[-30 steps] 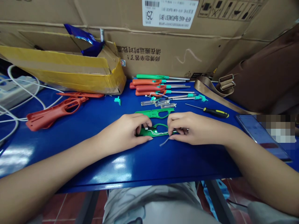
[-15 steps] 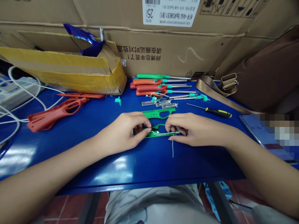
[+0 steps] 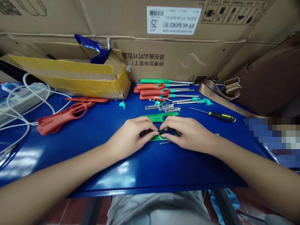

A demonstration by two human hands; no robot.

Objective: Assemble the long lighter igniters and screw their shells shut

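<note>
A green lighter casing half (image 3: pixel 154 138) lies on the blue table under both hands, partly hidden by them. Thin white wires (image 3: pixel 161 137) curve out between the fingertips, and a thin clear tube (image 3: pixel 165 142) sits just below. My left hand (image 3: pixel 134 132) is pinched closed at the casing's left part; what its fingertips grip is too small to make out. Close beside it, my right hand (image 3: pixel 185 132) is closed, thumb and forefinger at the wires; its exact hold is hidden. Just behind lies another green casing half (image 3: pixel 170 114).
Behind are assembled lighters (image 3: pixel 154 86), clear cartridges (image 3: pixel 152 107) and a teal part (image 3: pixel 122 105). A screwdriver (image 3: pixel 221 117) lies right; red casings (image 3: pixel 62 117), white cables (image 3: pixel 28 122) and a yellow-taped box (image 3: pixel 82 79) are left. A large carton (image 3: pixel 178 59) stands behind.
My right hand has moved left along the casing, bringing its fingertips beside my left hand's. The clear tube, which pointed down toward me, now lies crosswise. The view has shifted slightly.
</note>
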